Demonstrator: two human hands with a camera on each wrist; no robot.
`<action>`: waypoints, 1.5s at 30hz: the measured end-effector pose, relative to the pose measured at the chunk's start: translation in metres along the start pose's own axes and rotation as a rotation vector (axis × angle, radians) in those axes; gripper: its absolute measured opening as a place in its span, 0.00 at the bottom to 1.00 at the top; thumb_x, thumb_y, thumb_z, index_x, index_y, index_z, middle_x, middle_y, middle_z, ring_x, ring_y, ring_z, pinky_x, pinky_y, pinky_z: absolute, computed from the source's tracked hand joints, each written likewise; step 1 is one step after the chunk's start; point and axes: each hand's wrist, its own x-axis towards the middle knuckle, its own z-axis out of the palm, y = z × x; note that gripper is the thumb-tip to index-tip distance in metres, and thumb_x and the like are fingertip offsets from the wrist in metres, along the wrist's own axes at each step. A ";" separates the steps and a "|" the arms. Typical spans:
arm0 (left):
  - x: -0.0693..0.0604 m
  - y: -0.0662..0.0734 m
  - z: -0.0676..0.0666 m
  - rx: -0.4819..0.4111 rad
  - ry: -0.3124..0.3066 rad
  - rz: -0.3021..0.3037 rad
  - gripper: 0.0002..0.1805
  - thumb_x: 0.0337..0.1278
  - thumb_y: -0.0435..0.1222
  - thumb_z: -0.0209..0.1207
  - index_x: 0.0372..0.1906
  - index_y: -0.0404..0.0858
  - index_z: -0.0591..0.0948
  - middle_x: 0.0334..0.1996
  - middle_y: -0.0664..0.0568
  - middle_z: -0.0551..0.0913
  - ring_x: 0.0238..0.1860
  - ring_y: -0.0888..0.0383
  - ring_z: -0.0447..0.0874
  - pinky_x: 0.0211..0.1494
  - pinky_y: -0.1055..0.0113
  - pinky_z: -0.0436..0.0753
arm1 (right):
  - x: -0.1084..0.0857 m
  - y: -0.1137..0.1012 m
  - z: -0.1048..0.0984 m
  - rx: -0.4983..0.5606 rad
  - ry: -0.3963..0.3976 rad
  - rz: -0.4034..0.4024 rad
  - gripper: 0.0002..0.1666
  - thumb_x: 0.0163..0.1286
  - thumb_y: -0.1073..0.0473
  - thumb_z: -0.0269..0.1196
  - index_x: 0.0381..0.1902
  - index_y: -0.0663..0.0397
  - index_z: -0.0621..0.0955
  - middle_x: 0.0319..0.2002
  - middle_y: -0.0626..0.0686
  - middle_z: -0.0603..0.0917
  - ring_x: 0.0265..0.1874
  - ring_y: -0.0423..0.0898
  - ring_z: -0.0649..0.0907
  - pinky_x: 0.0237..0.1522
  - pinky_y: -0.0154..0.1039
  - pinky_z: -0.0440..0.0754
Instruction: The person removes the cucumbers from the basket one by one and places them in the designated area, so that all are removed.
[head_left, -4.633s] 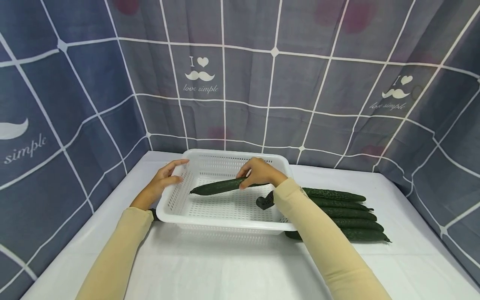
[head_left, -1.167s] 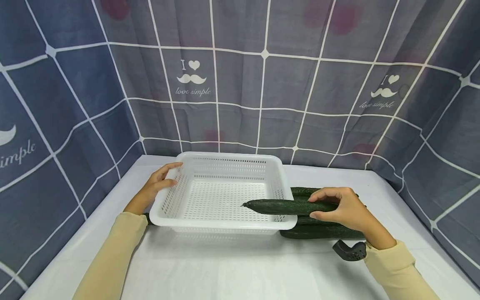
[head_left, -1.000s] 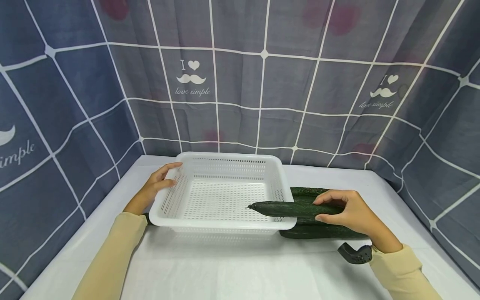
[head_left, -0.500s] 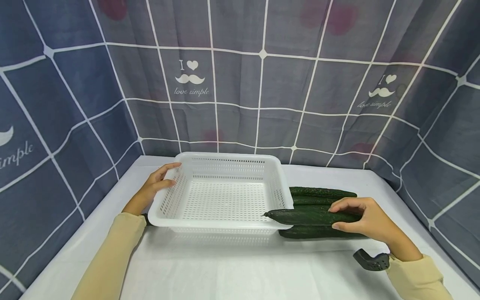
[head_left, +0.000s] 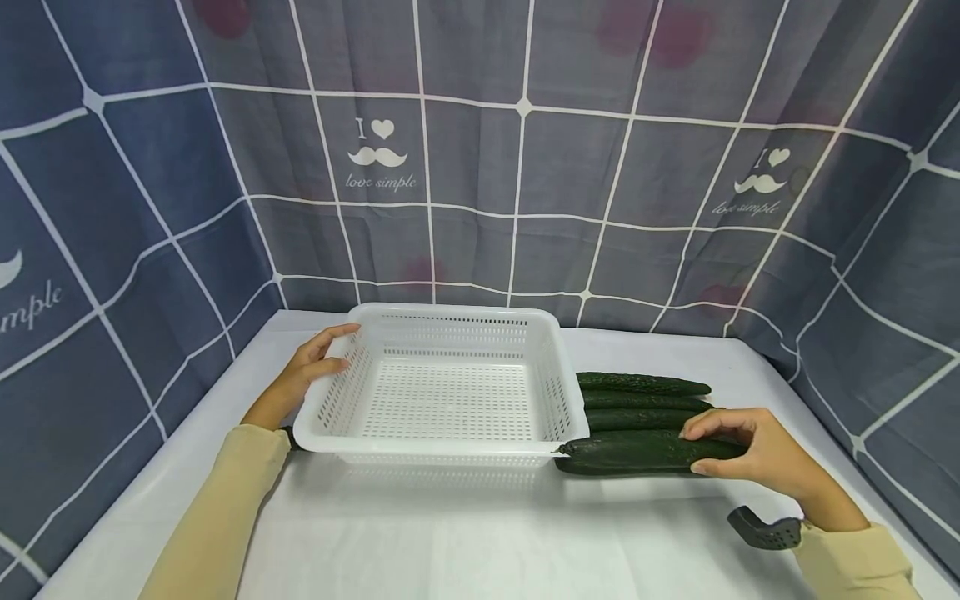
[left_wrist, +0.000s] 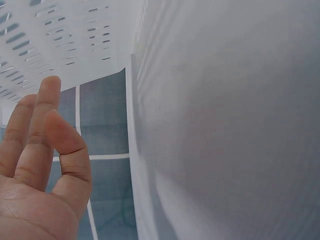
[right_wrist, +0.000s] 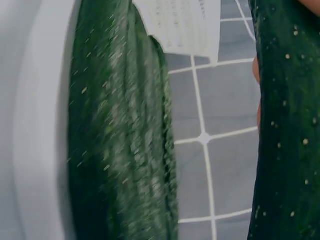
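Observation:
In the head view my right hand [head_left: 765, 454] pinches the right part of a dark green cucumber [head_left: 637, 451] between thumb and fingers. That cucumber lies low over a row of several others, partly covering the front one [head_left: 600, 468]; whether it touches them I cannot tell. In the right wrist view the held cucumber [right_wrist: 287, 140] fills the right side, with lying cucumbers [right_wrist: 115, 130] to its left. My left hand [head_left: 303, 375] rests against the left rim of a white perforated basket [head_left: 450, 454]. Its fingers [left_wrist: 37, 130] look fairly straight in the left wrist view, against the basket's outer wall.
The basket's bare mesh floor [head_left: 450, 400] shows. Cucumbers [head_left: 641, 383] lie side by side right by the basket's right wall. A white cloth covers the table [head_left: 450, 533]. A grey checked curtain [head_left: 480, 167] encloses the back and sides.
Earlier, the right hand held a cucumber over the basket. It has since carried a cucumber right and down onto the row's front. The left hand stays on the basket.

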 end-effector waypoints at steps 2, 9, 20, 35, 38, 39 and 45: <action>0.000 0.000 0.000 -0.003 0.000 0.002 0.30 0.74 0.29 0.55 0.75 0.54 0.76 0.63 0.50 0.77 0.49 0.56 0.86 0.44 0.62 0.90 | -0.003 0.004 0.000 0.017 -0.003 0.005 0.31 0.47 0.86 0.76 0.44 0.51 0.91 0.47 0.44 0.91 0.49 0.33 0.87 0.51 0.25 0.81; -0.001 -0.001 -0.001 -0.022 -0.003 0.014 0.31 0.73 0.28 0.54 0.73 0.59 0.78 0.62 0.52 0.78 0.48 0.57 0.86 0.43 0.63 0.90 | -0.014 0.017 0.004 0.044 -0.035 0.023 0.30 0.47 0.86 0.76 0.43 0.51 0.91 0.46 0.45 0.91 0.49 0.34 0.87 0.50 0.26 0.81; -0.005 0.000 -0.004 -0.023 -0.008 0.024 0.30 0.75 0.28 0.54 0.74 0.58 0.77 0.62 0.54 0.78 0.48 0.56 0.86 0.43 0.62 0.90 | -0.024 0.034 0.020 -0.055 -0.016 0.075 0.26 0.48 0.78 0.81 0.40 0.47 0.91 0.43 0.47 0.92 0.47 0.34 0.87 0.51 0.24 0.78; -0.006 0.000 -0.003 -0.041 -0.008 0.026 0.30 0.74 0.28 0.54 0.73 0.58 0.77 0.61 0.54 0.78 0.48 0.56 0.87 0.42 0.62 0.90 | -0.026 0.038 0.031 -0.149 -0.032 0.035 0.26 0.47 0.74 0.84 0.37 0.40 0.90 0.40 0.43 0.89 0.42 0.38 0.85 0.48 0.25 0.79; -0.007 0.001 -0.003 -0.034 -0.002 0.019 0.31 0.74 0.28 0.54 0.73 0.58 0.77 0.62 0.54 0.78 0.49 0.56 0.87 0.42 0.62 0.90 | -0.025 0.038 0.032 -0.146 -0.053 0.031 0.26 0.47 0.74 0.85 0.36 0.40 0.90 0.39 0.43 0.89 0.41 0.37 0.85 0.47 0.26 0.80; -0.008 0.002 -0.003 -0.033 0.001 0.014 0.30 0.74 0.28 0.54 0.73 0.58 0.77 0.62 0.54 0.78 0.49 0.57 0.87 0.42 0.62 0.90 | -0.025 0.038 0.032 -0.149 -0.058 0.035 0.26 0.47 0.74 0.85 0.36 0.40 0.90 0.39 0.42 0.88 0.40 0.37 0.85 0.46 0.26 0.80; -0.010 0.003 -0.003 -0.023 0.007 0.002 0.30 0.74 0.29 0.54 0.73 0.60 0.78 0.62 0.54 0.77 0.49 0.57 0.86 0.43 0.62 0.90 | -0.023 0.036 0.033 -0.185 -0.078 0.072 0.22 0.47 0.71 0.86 0.35 0.42 0.91 0.40 0.41 0.88 0.40 0.35 0.84 0.45 0.28 0.81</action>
